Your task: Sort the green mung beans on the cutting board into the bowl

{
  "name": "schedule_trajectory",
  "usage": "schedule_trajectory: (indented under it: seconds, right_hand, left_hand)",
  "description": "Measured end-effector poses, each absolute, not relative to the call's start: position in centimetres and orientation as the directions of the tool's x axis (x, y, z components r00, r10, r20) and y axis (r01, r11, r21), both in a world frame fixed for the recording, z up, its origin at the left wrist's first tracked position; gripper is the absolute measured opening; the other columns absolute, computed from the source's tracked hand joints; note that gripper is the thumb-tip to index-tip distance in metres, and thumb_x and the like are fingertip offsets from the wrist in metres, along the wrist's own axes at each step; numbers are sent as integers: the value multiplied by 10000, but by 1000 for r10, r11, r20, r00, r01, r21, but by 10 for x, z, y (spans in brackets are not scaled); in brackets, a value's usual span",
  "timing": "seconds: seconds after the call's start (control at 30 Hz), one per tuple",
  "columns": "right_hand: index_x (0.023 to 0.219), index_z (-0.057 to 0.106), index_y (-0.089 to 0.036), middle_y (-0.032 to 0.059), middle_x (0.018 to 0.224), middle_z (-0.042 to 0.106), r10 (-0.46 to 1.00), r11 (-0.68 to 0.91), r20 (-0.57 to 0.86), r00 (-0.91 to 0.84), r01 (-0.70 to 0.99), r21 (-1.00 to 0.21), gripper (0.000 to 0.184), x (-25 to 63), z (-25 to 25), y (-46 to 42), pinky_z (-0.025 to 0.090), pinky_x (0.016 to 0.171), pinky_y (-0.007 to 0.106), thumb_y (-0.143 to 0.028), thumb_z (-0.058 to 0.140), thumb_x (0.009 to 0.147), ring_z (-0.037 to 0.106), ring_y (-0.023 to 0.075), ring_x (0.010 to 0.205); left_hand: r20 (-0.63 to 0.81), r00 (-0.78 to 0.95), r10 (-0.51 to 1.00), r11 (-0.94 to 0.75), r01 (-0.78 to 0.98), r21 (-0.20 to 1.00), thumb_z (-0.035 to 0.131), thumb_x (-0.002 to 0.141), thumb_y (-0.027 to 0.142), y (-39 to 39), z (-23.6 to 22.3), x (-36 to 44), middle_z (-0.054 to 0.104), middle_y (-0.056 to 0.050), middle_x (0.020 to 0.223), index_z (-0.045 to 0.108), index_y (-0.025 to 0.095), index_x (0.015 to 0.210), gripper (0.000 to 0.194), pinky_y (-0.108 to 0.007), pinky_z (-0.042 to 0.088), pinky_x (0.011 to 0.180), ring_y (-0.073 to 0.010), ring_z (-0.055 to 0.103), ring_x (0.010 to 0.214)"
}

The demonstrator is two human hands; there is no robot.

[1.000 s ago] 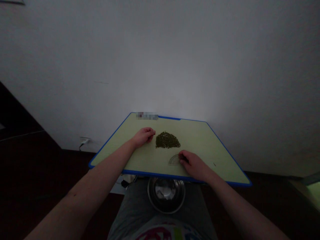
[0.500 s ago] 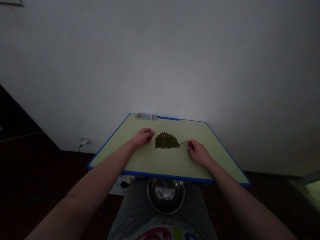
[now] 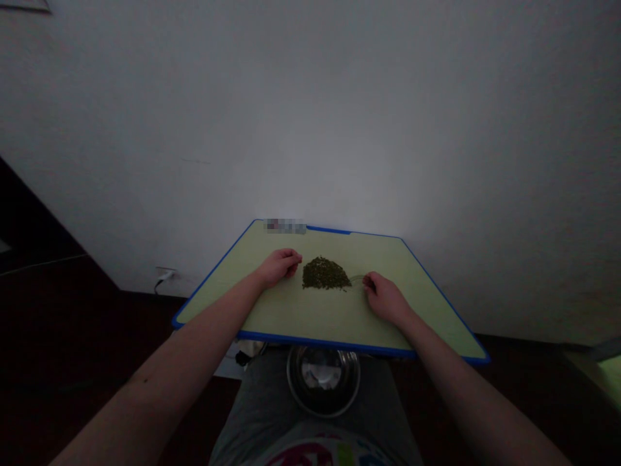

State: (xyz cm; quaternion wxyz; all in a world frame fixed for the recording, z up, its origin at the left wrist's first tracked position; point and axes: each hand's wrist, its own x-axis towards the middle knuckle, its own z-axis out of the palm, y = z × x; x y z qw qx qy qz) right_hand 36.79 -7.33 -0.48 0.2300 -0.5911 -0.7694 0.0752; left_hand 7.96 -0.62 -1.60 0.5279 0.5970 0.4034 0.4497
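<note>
A dark green heap of small grains or beans [image 3: 326, 274] lies on a pale yellow-green board [image 3: 301, 317] with a blue rim. Just left of the heap is my left hand [image 3: 281, 266], its fingers pinched together; what is in them, if anything, I cannot make out. On the opposite side, my right hand [image 3: 385, 298] is closed on a thin, see-through curved piece [image 3: 358, 279]. The front of that piece reaches the heap's right edge, and its exact kind is too faint to tell.
In my lap, below the board's near edge, sits a shiny metal bowl [image 3: 323, 382]. A pale wall [image 3: 310, 116] stands behind the board's far edge. To the left, a plug sits in a wall socket [image 3: 165, 274].
A few grains at the heap's lower right have shifted a little. Both hands keep almost the same place, and the whole view has drifted slightly.
</note>
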Motion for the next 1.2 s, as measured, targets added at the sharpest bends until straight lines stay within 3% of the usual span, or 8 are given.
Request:
schedule_trajectory:
  seconds: [0.37, 1.2]
  right_hand:
    - [852, 519, -159, 52, 802, 588, 950, 255, 268, -157, 887, -385, 112, 375, -5, -83, 357, 641, 242, -120, 462, 763, 514, 146, 711]
    - [862, 511, -158, 54, 826, 587, 932, 351, 239, -272, 838, -418, 107, 355, 0, -94, 365, 656, 242, -130, 460, 773, 516, 145, 732]
  left_hand:
    - [124, 285, 951, -127, -8, 992, 572, 699, 366, -5, -17, 79, 446, 45, 470, 498, 159, 651, 225, -205, 290, 399, -61, 399, 401]
    - [120, 271, 955, -130, 21, 991, 573, 692, 379, -5, -16, 80, 456, 40, 470, 504, 158, 656, 235, -203, 275, 398, -61, 394, 396]
